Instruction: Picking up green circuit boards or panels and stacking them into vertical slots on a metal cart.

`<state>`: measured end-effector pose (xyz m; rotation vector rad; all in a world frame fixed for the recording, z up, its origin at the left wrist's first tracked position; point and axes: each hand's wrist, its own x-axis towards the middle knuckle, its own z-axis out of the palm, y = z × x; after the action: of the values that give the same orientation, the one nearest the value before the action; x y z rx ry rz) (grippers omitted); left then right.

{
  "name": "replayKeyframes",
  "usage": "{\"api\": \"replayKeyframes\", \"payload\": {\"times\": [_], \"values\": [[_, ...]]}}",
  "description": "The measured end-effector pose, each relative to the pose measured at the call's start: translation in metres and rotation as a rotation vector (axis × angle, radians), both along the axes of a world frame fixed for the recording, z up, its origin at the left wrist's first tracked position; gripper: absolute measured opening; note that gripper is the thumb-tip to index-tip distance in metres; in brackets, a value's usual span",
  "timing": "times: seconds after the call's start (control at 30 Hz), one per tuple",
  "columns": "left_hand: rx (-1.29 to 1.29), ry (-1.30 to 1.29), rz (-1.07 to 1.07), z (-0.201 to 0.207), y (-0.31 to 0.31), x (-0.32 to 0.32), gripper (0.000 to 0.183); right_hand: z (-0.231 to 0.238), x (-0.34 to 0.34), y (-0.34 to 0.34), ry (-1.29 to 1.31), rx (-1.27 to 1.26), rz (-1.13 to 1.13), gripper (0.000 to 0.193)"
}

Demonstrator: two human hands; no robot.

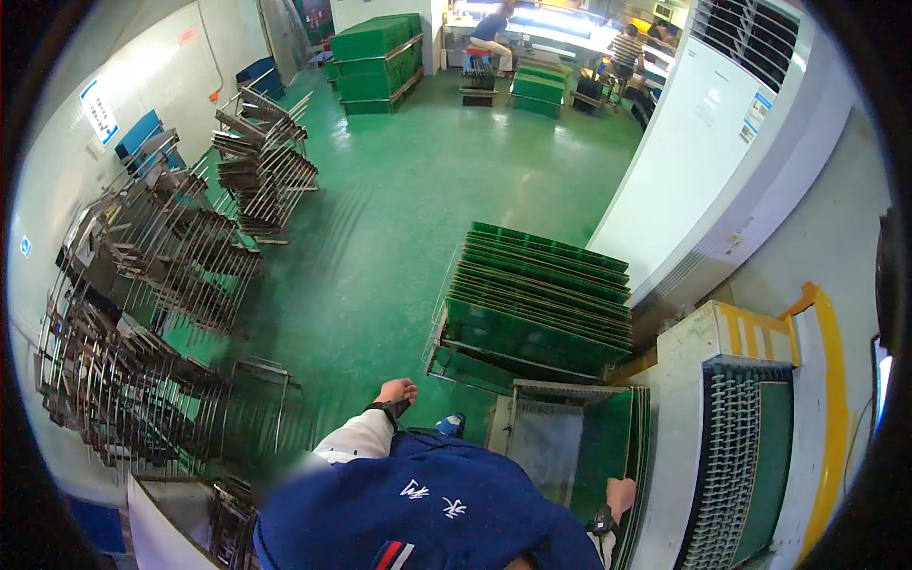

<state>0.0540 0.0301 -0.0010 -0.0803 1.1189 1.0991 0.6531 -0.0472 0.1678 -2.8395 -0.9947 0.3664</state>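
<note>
My right hand [621,496] is closed at the edge of a green circuit board panel [602,439], low on the right, its fingertips partly hidden. That panel stands with several others in an open metal-framed holder [570,388]. My left hand [397,390] hangs out in front of my body, its fingers curled in and nothing seen in them. Dark bands circle both wrists. Just beyond the holder, a rack [435,359] carries a dense row of upright green panels [537,302].
A conveyor machine [746,456] with rows of rollers is at my right, near a tall white cabinet unit [698,142]. Metal racks [180,256] crowd the left wall. Green panel stacks [377,62] stand farther off on the green floor [380,218]. People [491,30] work at a lit bench.
</note>
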Motion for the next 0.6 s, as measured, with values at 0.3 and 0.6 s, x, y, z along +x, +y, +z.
{"api": "replayKeyframes", "payload": {"times": [0.3, 0.6], "values": [[0.033, 0.018, -0.073, 0.028, 0.025, 0.016, 0.026, -0.030, 0.015, -0.003, -0.061, 0.039, 0.006, 0.026], [-0.066, 0.267, -0.121, 0.051, 0.045, 0.034, 0.029, -0.005, 0.002, -0.002, -0.032, 0.023, -0.020, 0.025]]}}
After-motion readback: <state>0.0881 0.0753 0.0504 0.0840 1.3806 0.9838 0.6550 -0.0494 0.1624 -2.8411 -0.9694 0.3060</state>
